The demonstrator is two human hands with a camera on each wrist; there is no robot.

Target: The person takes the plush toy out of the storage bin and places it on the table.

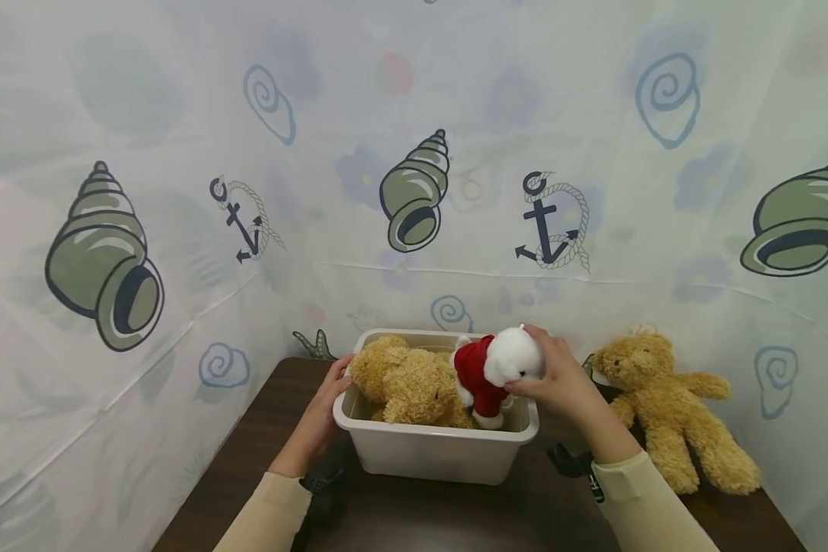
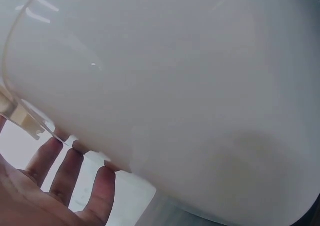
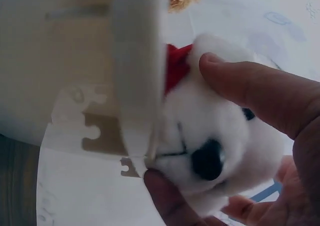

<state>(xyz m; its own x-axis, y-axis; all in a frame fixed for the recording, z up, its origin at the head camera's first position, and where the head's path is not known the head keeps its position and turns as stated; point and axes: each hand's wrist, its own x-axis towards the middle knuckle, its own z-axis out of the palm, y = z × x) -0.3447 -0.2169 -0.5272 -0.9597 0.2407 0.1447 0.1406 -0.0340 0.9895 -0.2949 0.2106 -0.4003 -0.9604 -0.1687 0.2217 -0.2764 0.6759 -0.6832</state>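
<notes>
A white plush bear [image 1: 514,356] in a red top leans at the right end of a white plastic bin [image 1: 428,452], its lower part inside. My right hand [image 1: 559,379] grips the bear's head, thumb on one side and fingers on the other. In the right wrist view, the bear's black nose [image 3: 207,159] faces the camera beside the bin's rim [image 3: 140,76]. At the bin's left end, my left hand [image 1: 327,402] holds the rim; in the left wrist view its fingertips [image 2: 104,178] touch the outside. Golden-brown plush toys [image 1: 414,383] lie inside, left of the white bear.
Another golden-brown teddy bear [image 1: 662,406] leans against the patterned backdrop [image 1: 483,153] on the right, past my right forearm. The bin stands on a dark brown table [image 1: 248,452]. Shell and anchor prints cover the backdrop.
</notes>
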